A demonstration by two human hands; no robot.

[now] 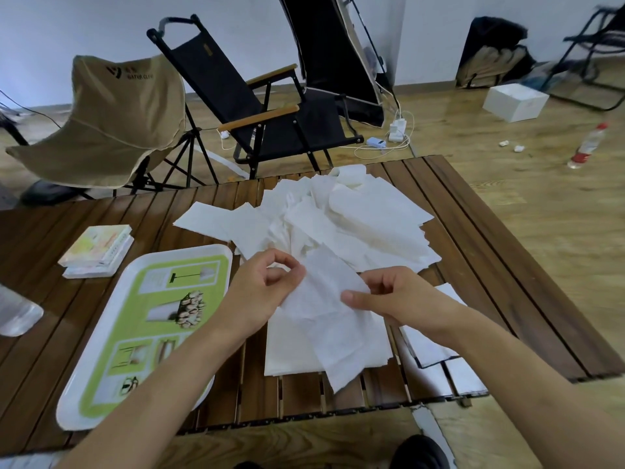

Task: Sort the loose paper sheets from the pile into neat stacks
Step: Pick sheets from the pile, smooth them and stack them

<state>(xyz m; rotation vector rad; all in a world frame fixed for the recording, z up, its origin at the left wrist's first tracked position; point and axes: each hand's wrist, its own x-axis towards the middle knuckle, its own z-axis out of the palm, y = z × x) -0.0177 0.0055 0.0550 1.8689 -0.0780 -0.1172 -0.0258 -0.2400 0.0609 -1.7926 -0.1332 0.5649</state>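
Observation:
A loose pile of white paper sheets [341, 214] sprawls over the far middle of the slatted wooden table [473, 231]. Nearer to me lies a flatter stack of white sheets [291, 353]. Above that stack I hold one thin white sheet [331, 299] between both hands. My left hand [267, 289] pinches its left edge between thumb and fingers. My right hand [392, 296] grips its right edge. The sheet hangs slanted, its lower corner reaching past the stack's near edge. A second white stack [426, 346] lies partly hidden under my right forearm.
A green-and-white tray [142, 319] lies at the near left, partly under my left forearm. A small packet of tissues [98, 250] sits behind it. A clear plastic item [17, 313] is at the left edge. Folding chairs [263, 106] stand beyond the table.

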